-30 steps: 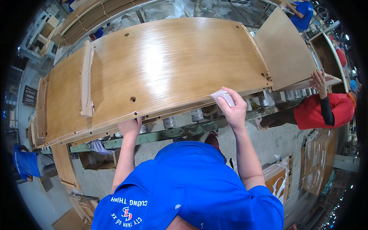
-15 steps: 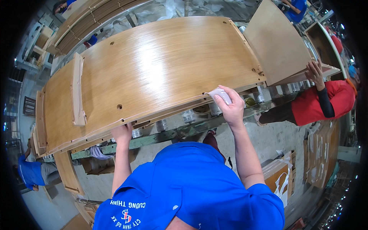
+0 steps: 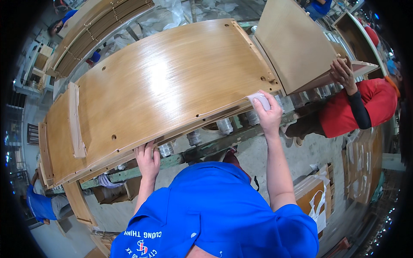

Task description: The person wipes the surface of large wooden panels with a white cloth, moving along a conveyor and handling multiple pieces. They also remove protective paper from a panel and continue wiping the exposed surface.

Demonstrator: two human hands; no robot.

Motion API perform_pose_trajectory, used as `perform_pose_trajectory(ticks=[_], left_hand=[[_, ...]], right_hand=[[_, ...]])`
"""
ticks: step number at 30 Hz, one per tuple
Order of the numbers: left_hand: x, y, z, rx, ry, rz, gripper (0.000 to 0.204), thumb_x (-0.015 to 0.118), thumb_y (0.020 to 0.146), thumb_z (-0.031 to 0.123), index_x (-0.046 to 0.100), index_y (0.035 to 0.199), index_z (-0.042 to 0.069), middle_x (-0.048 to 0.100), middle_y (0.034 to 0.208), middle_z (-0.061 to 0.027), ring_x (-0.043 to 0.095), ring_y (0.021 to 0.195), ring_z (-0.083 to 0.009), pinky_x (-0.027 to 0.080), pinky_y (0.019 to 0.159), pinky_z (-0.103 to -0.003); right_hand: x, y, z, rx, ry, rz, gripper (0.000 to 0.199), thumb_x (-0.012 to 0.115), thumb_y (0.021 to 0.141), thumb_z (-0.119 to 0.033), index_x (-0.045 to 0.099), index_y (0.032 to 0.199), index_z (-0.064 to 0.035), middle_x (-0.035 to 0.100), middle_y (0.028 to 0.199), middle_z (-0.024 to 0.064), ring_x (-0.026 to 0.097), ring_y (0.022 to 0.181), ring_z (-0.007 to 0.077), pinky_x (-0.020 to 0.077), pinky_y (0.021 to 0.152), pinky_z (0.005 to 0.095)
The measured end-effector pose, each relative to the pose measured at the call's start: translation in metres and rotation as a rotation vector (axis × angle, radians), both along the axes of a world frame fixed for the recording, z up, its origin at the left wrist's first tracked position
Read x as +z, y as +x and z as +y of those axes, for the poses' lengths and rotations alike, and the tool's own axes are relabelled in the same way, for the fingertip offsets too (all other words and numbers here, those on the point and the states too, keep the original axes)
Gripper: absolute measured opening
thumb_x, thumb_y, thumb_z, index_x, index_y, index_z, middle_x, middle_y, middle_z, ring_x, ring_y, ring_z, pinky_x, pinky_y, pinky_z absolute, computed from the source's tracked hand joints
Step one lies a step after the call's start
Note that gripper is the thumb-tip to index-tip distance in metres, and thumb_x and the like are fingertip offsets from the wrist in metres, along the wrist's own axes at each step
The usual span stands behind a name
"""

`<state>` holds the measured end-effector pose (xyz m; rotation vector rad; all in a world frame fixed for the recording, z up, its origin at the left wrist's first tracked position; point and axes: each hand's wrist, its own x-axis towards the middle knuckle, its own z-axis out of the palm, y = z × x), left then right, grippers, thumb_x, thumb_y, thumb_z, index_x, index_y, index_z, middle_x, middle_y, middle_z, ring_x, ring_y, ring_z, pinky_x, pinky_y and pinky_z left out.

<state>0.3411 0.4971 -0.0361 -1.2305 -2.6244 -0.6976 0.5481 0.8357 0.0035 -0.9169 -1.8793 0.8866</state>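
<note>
Two bare hands work at the near long edge of a broad, glossy, light-brown wooden panel [image 3: 159,90], which lies across a green-framed roller bench [image 3: 170,161] whose rollers are wrapped in clear film.

Right hand [image 3: 269,114]: the fingers are closed on a thin, pale pink, flexible pad [image 3: 261,99], pinched between thumb and fingers. The pad lies at the near edge, close to the panel's right end.

Left hand [image 3: 147,160]: the fingers are extended and slightly apart, tips at the near edge, left of the pad. No object shows in them; whether they bear weight cannot be told.

Step in hand (judged): rubbing the edge with the pad. A further stroke would call for light, even pressure, the pad flat to the edge, and care around the dark drilled holes.

Clearance: a pale wooden crosspiece [image 3: 76,122] stands on the panel's left part, well apart from both hands.

Containers: one open brown box [image 3: 133,188] sits below the bench at left; its contents cannot be identified. One open-fronted wooden case [image 3: 359,41] with a dark interior stands at upper right, beyond a tilted, plain tan board [image 3: 292,47]; no contents can be made out.
</note>
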Motion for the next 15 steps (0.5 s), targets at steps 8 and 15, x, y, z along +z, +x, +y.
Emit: perform_pose_trajectory(ticks=[8,15], left_hand=[[0.0,0.014,0.076,0.019,-0.28,-0.147,0.034,0.05,0.088,0.027,0.056,0.113,0.005,0.054,0.114,-0.0212,0.047,0.108,-0.0396,0.035,0.094,-0.048],[-0.012,0.009,0.124,0.041,-0.382,-0.126,0.035,0.049,0.087,0.03,0.058,0.111,0.006,0.057,0.113,-0.0181,0.051,0.106,-0.0365,0.039,0.09,-0.045]], right_hand=[[-0.009,0.04,0.063,-0.119,0.001,0.008,0.029,0.067,0.075,-0.011,0.062,0.101,0.0009,0.065,0.092,0.0147,0.062,0.083,0.0232,0.0478,0.076,0.0316],[-0.018,0.054,0.088,-0.091,-0.053,-0.014,0.028,0.067,0.075,-0.01,0.063,0.101,-0.0008,0.064,0.095,0.0146,0.063,0.084,0.0229,0.0479,0.076,0.031]])
